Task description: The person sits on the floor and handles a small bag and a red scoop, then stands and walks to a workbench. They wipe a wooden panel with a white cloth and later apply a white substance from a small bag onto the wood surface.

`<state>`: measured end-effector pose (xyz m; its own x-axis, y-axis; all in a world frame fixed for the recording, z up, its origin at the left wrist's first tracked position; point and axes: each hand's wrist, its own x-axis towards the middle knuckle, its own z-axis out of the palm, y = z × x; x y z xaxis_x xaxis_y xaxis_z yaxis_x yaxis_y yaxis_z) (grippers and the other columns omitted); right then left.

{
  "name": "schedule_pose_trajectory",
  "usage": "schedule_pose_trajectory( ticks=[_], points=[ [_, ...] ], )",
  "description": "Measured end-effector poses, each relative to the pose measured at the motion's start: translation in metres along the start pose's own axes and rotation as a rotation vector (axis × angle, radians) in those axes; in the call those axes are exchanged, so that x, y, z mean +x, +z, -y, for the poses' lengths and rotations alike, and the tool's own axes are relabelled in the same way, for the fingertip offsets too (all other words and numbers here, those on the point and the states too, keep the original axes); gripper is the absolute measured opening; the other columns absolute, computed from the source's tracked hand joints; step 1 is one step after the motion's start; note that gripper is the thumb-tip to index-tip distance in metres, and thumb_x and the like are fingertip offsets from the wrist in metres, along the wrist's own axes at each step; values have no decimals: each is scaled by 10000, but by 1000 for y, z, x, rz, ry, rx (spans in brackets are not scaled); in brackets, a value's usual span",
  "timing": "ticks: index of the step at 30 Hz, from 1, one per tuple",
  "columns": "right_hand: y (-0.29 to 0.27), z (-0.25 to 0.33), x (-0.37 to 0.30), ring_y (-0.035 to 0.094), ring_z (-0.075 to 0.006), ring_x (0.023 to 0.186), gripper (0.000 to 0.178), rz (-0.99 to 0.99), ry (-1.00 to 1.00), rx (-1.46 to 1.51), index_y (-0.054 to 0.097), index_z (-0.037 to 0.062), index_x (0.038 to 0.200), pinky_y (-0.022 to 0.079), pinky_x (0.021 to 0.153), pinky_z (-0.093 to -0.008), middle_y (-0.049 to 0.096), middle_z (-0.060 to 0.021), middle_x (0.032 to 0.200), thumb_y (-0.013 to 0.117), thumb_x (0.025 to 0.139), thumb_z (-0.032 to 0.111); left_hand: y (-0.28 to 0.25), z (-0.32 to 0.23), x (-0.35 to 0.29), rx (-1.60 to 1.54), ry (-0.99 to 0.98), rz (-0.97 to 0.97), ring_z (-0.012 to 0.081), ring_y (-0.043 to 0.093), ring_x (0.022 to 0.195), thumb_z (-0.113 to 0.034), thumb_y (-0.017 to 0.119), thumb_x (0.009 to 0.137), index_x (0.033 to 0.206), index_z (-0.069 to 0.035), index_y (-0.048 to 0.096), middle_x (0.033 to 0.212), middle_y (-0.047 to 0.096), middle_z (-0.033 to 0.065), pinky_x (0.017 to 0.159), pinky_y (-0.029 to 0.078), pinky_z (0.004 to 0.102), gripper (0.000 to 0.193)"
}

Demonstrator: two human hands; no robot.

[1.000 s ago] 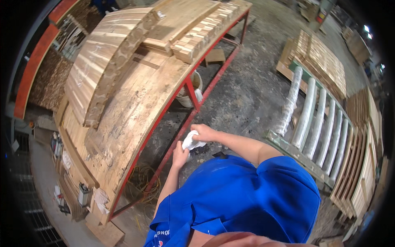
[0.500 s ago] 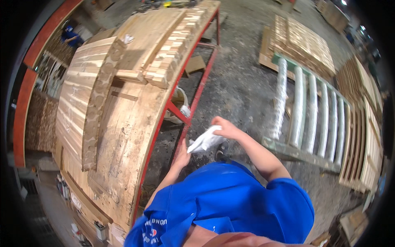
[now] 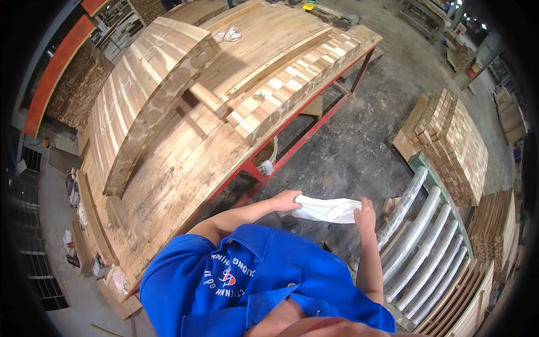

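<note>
A white cloth (image 3: 327,210) is stretched between my two hands in front of my waist, above the dark floor. My left hand (image 3: 285,201) grips its left end, fingers closed. At the other end, my right hand (image 3: 365,215) holds the cloth with the fingers bent round its edge. Some of the cloth's folds hide exactly how the fingertips sit. To the left is a wooden worktable (image 3: 163,185) with a red frame. On it a wide curved panel of joined wood strips (image 3: 149,73) leans tilted, its scalloped edge facing me.
A long block of glued wood strips (image 3: 297,84) lies along the table's right edge. Beneath the table stands a white bucket (image 3: 272,153). At right are a rack of plastic-wrapped rollers (image 3: 412,222) and stacked wood pieces (image 3: 455,140). A crumpled cloth (image 3: 227,35) lies farther back on the table.
My hands have moved apart, and the bunched cloth is now drawn out lengthwise between them. My view and body have turned, so the table and rack appear shifted.
</note>
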<state>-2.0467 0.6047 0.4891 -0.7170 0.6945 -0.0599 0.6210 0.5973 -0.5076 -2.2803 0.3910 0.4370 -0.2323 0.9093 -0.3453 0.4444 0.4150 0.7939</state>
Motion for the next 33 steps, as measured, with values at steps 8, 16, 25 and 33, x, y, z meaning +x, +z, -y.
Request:
schedule_pose_trajectory(
  ticks=[8,16,25,33],
  points=[
    [-23,6,106,633,-304,913,366,-162,49,394,550,24,1124,478,807,-356,637,-184,964,522,759,17,-38,-9,129,-194,-313,-118,317,627,947,-475,378,895,1089,-98,601,1035,645,153,810,483,456,479],
    [-32,-1,161,648,-259,886,411,199,139,329,575,46,1094,493,774,-344,653,-160,917,719,725,157,-96,-102,296,-1267,-360,341,269,553,1082,-675,323,865,1179,-143,535,1132,599,64,870,430,536,653],
    [-72,-117,258,605,-194,880,418,-113,565,922,527,70,1220,516,690,-320,584,-105,1087,625,857,252,-92,-222,456,-812,-156,727,251,476,1185,-676,296,882,1383,-149,337,1321,475,76,964,369,494,728],
    [-126,-191,417,557,-125,938,476,-56,453,1262,422,77,1308,478,739,-269,571,-40,1131,602,881,186,-103,-318,607,-354,299,548,237,396,1250,-409,512,894,1390,-128,299,1361,401,97,1008,340,371,609]
  ],
)
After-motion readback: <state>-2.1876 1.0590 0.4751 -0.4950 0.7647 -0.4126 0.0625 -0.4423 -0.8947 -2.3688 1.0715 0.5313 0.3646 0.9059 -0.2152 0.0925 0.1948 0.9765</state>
